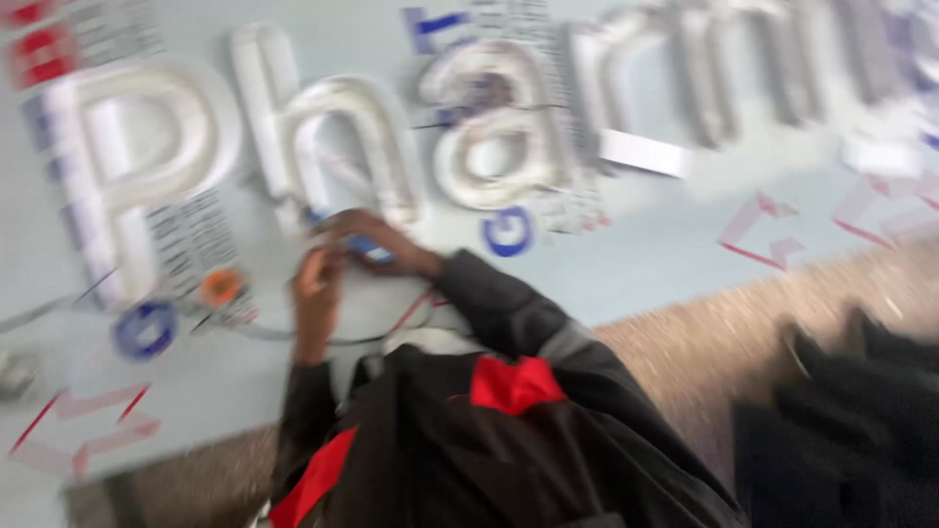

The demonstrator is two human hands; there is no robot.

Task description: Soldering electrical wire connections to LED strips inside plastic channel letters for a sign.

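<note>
Both arms, in dark sleeves, are stretched forward; the left hand (315,279) is raised upright, the right hand (377,240) bent across it, fingers blurred

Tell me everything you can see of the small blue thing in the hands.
The small blue thing is short and blocky, blurred, so material and parts cannot be told. It sits under the right hand, with the left hand close beside it, above the pale board, just below a white raised letter. Thin wires run nearby.
</note>
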